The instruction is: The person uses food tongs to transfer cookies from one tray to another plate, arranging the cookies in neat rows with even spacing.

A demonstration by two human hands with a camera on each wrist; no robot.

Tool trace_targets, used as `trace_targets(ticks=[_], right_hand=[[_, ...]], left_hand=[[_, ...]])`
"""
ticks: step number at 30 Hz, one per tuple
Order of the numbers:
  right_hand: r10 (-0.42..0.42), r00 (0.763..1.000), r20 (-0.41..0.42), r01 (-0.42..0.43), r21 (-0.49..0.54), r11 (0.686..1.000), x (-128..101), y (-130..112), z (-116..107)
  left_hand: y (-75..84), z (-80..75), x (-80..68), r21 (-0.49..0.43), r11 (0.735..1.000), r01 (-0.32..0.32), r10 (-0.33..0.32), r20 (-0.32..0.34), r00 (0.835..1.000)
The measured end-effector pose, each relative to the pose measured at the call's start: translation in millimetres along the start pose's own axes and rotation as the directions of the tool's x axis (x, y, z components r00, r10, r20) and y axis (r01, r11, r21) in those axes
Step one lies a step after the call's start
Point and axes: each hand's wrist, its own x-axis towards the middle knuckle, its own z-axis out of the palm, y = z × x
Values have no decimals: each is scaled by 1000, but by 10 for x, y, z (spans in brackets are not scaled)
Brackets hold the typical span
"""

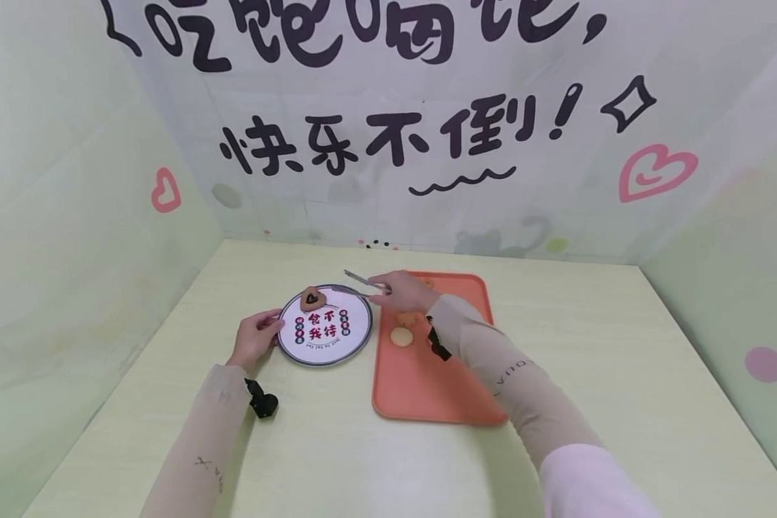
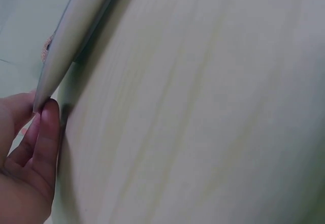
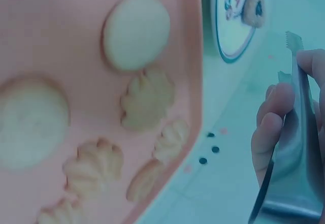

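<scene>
- Table (image 1: 337,460): pale wood, fills the lower frame of the head view; printed backdrop behind.
- Tray (image 1: 421,388): orange, centre of frame, right of the plate. In the right wrist view it carries round and shell-shaped cookies (image 3: 136,32) bunched near its edge.
- Plate (image 1: 324,327): round, printed, left of centre, just beside the tray. One heart-shaped cookie (image 1: 312,297) sits at its upper rim.
- Left hand (image 1: 256,338): fingertips pinch the plate's left rim, steadying it.
- Right hand (image 1: 401,291): fingers curled round metal tongs (image 1: 364,282), above the tray's upper left corner; the tips point towards the plate and look empty, though small in frame.
- Judgement: for the next pick, lower the tongs squarely over one cookie, squeeze lightly to avoid crumbling, keep the plate held.
</scene>
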Motion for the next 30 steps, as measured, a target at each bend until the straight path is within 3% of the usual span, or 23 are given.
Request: trace_targets(ticks=[7, 15, 24, 30], right_hand=[[-45, 997, -64, 42, -44, 998, -242, 151, -305], [35, 991, -130, -37, -19, 999, -550, 350, -536], [86, 978, -188, -88, 0, 996, -749, 737, -526], [155, 977, -144, -155, 17, 988, -800, 1000, -455]], left_hand=[[-15, 14, 20, -2, 1000, 12, -12, -1, 1000], [-52, 32, 55, 18, 1000, 23, -23, -6, 1000], [3, 11, -12, -7, 1000, 16, -16, 7, 1000], [36, -1, -49, -15, 1000, 19, -18, 14, 1000]])
